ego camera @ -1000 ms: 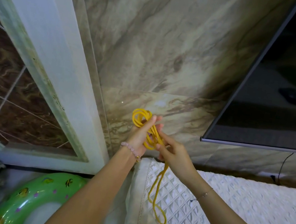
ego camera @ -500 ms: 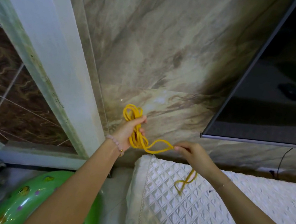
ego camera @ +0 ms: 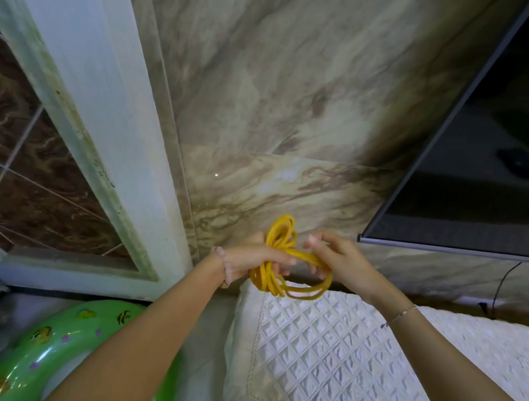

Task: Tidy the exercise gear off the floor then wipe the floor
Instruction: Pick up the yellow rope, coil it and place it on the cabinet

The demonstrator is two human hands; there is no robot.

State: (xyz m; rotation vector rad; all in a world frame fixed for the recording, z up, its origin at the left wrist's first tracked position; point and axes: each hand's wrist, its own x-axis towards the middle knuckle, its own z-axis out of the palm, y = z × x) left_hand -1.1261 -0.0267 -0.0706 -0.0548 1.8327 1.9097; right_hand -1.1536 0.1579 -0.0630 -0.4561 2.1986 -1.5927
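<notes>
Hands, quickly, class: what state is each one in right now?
Left hand: closed, gripping the coiled yellow rope.
Right hand: closed, holding a loop of the same rope.

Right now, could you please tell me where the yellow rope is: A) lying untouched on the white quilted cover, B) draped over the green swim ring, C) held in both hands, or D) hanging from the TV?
C: the left hand grips the middle of the coiled yellow rope, and the right hand holds one of its loops.
</notes>
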